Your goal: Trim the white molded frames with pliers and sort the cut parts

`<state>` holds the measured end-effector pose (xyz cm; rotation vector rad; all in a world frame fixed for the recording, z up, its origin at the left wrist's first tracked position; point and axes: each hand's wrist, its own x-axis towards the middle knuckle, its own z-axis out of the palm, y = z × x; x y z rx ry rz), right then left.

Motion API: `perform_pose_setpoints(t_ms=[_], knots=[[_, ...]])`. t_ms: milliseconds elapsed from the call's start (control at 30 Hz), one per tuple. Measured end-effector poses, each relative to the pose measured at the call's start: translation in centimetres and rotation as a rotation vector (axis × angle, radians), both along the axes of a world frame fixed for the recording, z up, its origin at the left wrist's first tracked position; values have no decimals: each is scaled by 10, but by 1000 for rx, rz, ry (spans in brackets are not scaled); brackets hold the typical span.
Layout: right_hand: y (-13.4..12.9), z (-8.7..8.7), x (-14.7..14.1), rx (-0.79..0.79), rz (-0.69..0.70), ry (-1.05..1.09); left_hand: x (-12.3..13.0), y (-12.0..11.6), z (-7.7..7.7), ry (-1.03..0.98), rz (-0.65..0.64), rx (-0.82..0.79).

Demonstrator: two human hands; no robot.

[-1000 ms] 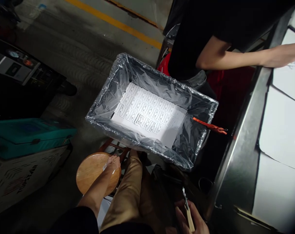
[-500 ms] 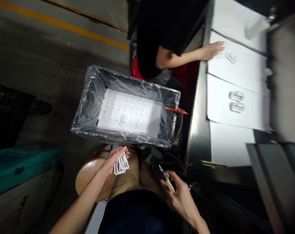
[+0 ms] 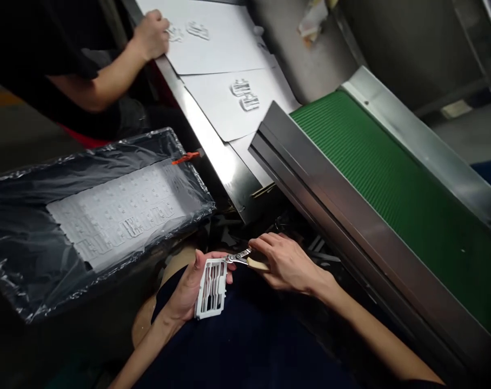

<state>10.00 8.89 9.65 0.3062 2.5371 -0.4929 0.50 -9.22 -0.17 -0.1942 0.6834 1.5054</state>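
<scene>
Your left hand (image 3: 187, 292) grasps a white plastic frame (image 3: 210, 289) above your lap. Your right hand (image 3: 288, 262) is closed on the pale handles of small snips (image 3: 238, 258), their tips at the frame's edge. Just beyond, a plastic-lined bin (image 3: 107, 159) holds white moulded sheets (image 3: 119, 216). A co-worker's hand (image 3: 151, 35) rests on white paper (image 3: 225, 38).

The left hand (image 3: 191, 289) grips a white moulded plastic frame (image 3: 210, 289) while the right hand (image 3: 286, 263) holds small cutting pliers (image 3: 238, 258) at its top corner, with a plastic-lined bin (image 3: 107, 162) at nine o'clock, a green conveyor belt (image 3: 391, 200) at two o'clock, and a co-worker's hand (image 3: 151, 35) on white sheets (image 3: 225, 43) at eleven o'clock.
</scene>
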Motion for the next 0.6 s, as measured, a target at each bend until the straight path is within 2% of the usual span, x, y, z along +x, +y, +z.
perform_pose_setpoints(t_ms=[167, 367, 600], knots=[[10, 13, 17, 47, -36, -32, -7, 24, 12, 91, -167, 28], [22, 19, 37, 39, -114, -2, -7, 51, 21, 162, -321, 51], [33, 23, 57, 32, -186, 54, -4, 71, 26, 213, -431, 92]])
